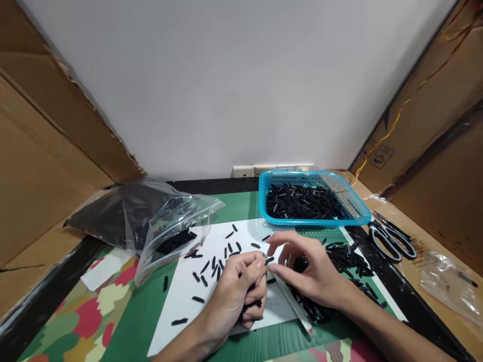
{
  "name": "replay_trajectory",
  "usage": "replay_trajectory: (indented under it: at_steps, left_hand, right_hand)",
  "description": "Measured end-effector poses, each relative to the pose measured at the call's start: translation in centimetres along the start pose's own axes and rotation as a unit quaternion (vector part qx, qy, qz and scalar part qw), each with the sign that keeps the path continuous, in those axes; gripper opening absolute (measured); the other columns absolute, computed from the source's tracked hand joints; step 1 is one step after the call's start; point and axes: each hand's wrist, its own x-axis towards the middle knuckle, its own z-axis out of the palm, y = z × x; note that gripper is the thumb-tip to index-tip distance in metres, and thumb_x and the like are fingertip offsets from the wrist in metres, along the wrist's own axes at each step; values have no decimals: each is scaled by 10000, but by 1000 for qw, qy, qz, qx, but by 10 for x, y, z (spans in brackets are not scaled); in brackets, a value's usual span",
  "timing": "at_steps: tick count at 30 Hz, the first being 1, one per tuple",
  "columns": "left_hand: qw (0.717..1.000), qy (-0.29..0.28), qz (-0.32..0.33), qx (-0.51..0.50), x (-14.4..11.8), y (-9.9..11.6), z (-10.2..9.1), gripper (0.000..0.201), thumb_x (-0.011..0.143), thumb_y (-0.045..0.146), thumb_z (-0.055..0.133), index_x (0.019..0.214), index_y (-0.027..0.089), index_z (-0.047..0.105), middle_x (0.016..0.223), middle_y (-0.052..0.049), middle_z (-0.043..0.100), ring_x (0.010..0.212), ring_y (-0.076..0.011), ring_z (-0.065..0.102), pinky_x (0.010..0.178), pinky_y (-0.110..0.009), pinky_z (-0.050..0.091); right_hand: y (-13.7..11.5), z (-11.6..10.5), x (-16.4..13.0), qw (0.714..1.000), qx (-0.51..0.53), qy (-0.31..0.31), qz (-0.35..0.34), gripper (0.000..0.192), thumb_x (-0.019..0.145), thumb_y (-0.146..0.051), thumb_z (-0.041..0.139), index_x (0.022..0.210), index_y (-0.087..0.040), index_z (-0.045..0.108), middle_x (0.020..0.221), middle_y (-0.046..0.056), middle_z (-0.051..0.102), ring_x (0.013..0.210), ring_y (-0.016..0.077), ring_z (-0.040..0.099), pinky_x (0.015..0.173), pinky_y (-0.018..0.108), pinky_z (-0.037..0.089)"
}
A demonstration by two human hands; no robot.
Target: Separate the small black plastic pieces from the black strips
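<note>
My left hand (243, 286) is closed in front of me, with short black strips (253, 304) showing between its curled fingers. One more short black strip (269, 261) sticks out at its thumb and forefinger tips. My right hand (307, 269) is just to the right, thumb and forefinger spread around that strip with a gap between them. Whether the thumb touches the strip I cannot tell. Under both hands lies a white sheet (169, 301) with loose black strips (214, 264) scattered over it. A heap of black strips (349, 261) lies beyond my right hand, partly hidden by it.
A blue basket (317, 221) full of black strips stands at the back right. At the left lies a clear zip bag (151, 221) of black pieces. Scissors (390, 241) and a small plastic bag (449, 286) lie far right. A pale stick (296, 306) lies near my right hand. Cardboard (56, 125) borders the sides.
</note>
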Motion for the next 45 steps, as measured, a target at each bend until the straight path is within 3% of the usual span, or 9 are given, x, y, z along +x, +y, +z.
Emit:
replay_trajectory:
  at_steps: [5,8,12,15,19,25,33,38,45]
  left_hand:
    - [1000,10,-20,17,4,-1,-1,572,877,754,661,810,252,395,494,131,353,352,-44,255,306,-128,208]
    - [999,29,-30,7,5,0,1,576,893,780,609,806,255,385,505,127,332,366,-48,221,305,-130,162]
    - [998,44,-37,-21,2,5,4,533,939,750,557,818,254,403,546,113,321,405,-53,198,335,-124,113]
    - [998,25,-46,-46,0,8,4,483,974,700,530,825,256,411,568,103,315,426,-61,196,360,-122,94]
    - [997,16,-58,-54,-1,8,3,477,973,748,460,887,278,454,571,102,322,431,-69,172,368,-128,92]
    - [995,46,-90,-14,3,-4,3,577,908,870,391,1002,308,475,562,102,390,396,-66,220,377,-126,139]
    - [994,49,-92,29,5,-8,7,658,915,870,367,1301,344,452,532,96,451,366,-89,290,364,-125,190]
    - [994,20,-107,26,5,-2,6,497,936,792,472,1155,346,452,552,101,444,354,-73,278,362,-114,155]
    - [989,26,-144,-1,8,-3,1,564,867,855,521,1015,318,436,552,101,446,337,-61,262,364,-109,139]
  right_hand:
    - [6,-2,6,980,-142,30,-139,120,1017,-125,622,1059,-198,707,859,40,749,723,157,697,629,242,526]
    - [15,-31,11,932,-288,77,-207,164,983,-67,615,1076,-182,686,895,61,761,750,178,706,674,279,529]
    - [24,-95,12,895,-387,156,-159,112,945,-115,649,1005,-195,699,936,74,741,857,237,694,798,375,537]
    - [24,-117,10,883,-409,188,-133,139,955,-159,604,988,-215,727,1002,93,719,947,292,646,871,464,501]
    - [9,-78,8,937,-290,136,-140,174,969,-139,596,1023,-229,736,1042,89,690,964,273,646,839,431,517]
    - [-10,5,1,980,-136,-79,-119,139,983,-160,686,1094,-230,728,1038,67,701,950,228,635,824,376,529]
    - [3,5,-4,970,-163,-116,-139,129,1021,-141,650,996,-237,732,960,50,685,875,208,561,731,328,451]
    - [-1,10,-3,962,-193,-145,-126,174,1063,-117,537,953,-200,642,962,58,663,897,202,554,737,310,456]
    - [-1,13,-3,972,-157,-138,-102,163,1067,-138,538,959,-208,639,964,47,655,869,179,603,751,281,492]
